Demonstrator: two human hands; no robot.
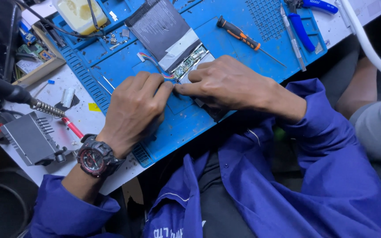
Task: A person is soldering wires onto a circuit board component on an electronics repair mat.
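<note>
— What have the hands got from where you sit?

— I see the left hand (pixel 135 108) curled nearly closed, fingertips pinched on the coloured wires (pixel 157 66) where they meet the small circuit board (pixel 189 61). The right hand (pixel 225 83) is closed too, its forefinger and thumb pressed against the left fingertips at that same spot.

— And the board itself?

— I have it lying on the blue mat (pixel 181 123), at the near end of a flat grey battery pack (pixel 162 28), just above both hands.

— Anything close by?

— I can make out an orange-handled screwdriver (pixel 239 34) beside the right hand, and a soldering iron (pixel 18 94) left of the mat. There's a wristwatch (pixel 94 158) on the left wrist.
</note>
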